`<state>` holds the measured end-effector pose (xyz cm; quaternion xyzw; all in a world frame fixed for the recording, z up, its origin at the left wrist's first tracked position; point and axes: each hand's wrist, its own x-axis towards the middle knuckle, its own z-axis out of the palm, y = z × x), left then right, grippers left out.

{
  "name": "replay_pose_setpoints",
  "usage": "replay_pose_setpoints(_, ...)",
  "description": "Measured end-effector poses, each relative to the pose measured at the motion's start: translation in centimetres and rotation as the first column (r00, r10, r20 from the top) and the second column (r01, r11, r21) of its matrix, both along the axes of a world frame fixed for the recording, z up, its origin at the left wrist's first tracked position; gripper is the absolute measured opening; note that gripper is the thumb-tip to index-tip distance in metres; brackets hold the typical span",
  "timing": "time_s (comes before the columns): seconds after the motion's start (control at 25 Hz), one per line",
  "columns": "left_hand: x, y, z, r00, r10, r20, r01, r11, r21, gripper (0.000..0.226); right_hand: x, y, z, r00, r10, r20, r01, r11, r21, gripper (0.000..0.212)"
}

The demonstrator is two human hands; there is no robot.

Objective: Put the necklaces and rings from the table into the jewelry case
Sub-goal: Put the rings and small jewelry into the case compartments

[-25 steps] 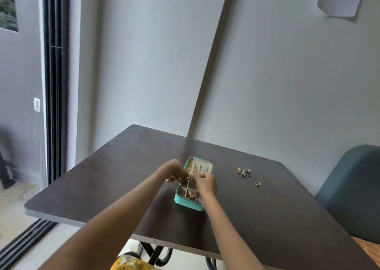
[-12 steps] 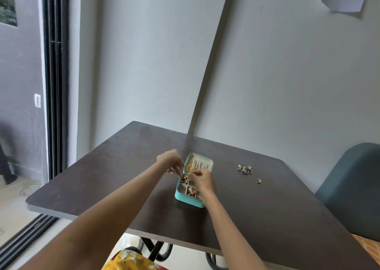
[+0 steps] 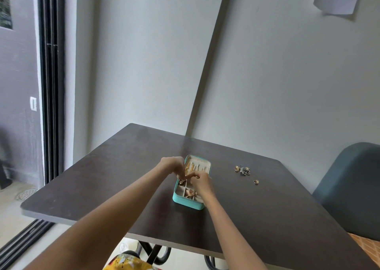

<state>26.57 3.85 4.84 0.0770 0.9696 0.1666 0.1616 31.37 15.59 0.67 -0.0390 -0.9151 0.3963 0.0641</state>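
1. The case (image 3: 188, 201) is a small turquoise box with rounded corners, lying open near the middle of the table (image 3: 267, 218), its long side running away from the person.
2. Its inside is pale and split by thin dividers into small compartments; the far section holds gold chains (image 3: 190, 167) laid lengthwise.
3. A gold and pinkish piece (image 3: 189, 193) sits in a near compartment; another gold bit (image 3: 182, 182) lies in the left compartment further back.
4. The left hand (image 3: 173, 165) is over the case's left rim, fingers curled down and pinched together at that left compartment; whatever they pinch is too small to make out.
5. The right hand (image 3: 200, 182) is over the case's middle, fingers bent, tips meeting the left hand's; what they grasp cannot be told.
6. To the right of the case, well apart, a cluster of rings (image 3: 242, 170) lies on the table.
7. One ring (image 3: 256, 181) lies alone, near the cluster.
8. A dark chair (image 3: 353, 187) stands by the table's right edge.
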Motion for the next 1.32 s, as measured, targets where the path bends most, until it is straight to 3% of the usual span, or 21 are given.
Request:
replay_pose_setpoints(0.16, -0.2, -0.3, -0.2, 1.0, -0.009, -0.011, 0.009, 0.999, -0.046, 0.03, -0.3, 0.2, 0.2, 0.999, 0.01, -0.037, -0.004, 0.99, 0.139, 0.035)
replay_pose_setpoints(0.4, -0.7, -0.2, -0.3, 1.0, 0.02, 0.003, -0.02, 1.0, -0.021, 0.013, -0.7, 0.5, -0.1, 0.998, -0.012, -0.063, 0.02, 0.991, 0.133, 0.027)
replay_pose_setpoints(0.52, -1.0, 0.5, 0.1, 0.999, 0.032, -0.041, -0.029, 0.998, 0.06, 0.011, -1.1, 1.1, 0.0, 0.994, -0.057, -0.094, 0.056, 0.998, -0.013, 0.022)
replay_pose_setpoints(0.68, -2.3, 4.6, 0.8, 0.974, 0.064, -0.215, 0.009, 0.946, 0.325, 0.019, -1.7, 3.6, 1.0, 0.96, -0.23, -0.158, 0.186, 0.949, -0.254, 0.02)
replay_pose_setpoints(0.84, -2.8, 12.1, 0.8, 0.953, 0.01, -0.304, 0.13, 0.89, 0.437, 0.019, -3.7, 9.1, 0.6, 0.938, -0.324, -0.125, 0.298, 0.936, -0.187, 0.022)
replay_pose_setpoints(1.16, -7.2, 21.8, -5.8, 0.941, 0.106, -0.323, 0.077, 0.859, 0.506, 0.029, -6.5, 22.9, -2.3, 0.796, -0.587, -0.147, 0.578, 0.81, -0.1, 0.023)
replay_pose_setpoints(1.32, -10.3, 23.6, -6.4, 0.931, 0.147, -0.335, 0.06, 0.842, 0.536, 0.032, -8.3, 25.9, -3.7, 0.85, -0.5, -0.165, 0.498, 0.865, -0.057, 0.019)
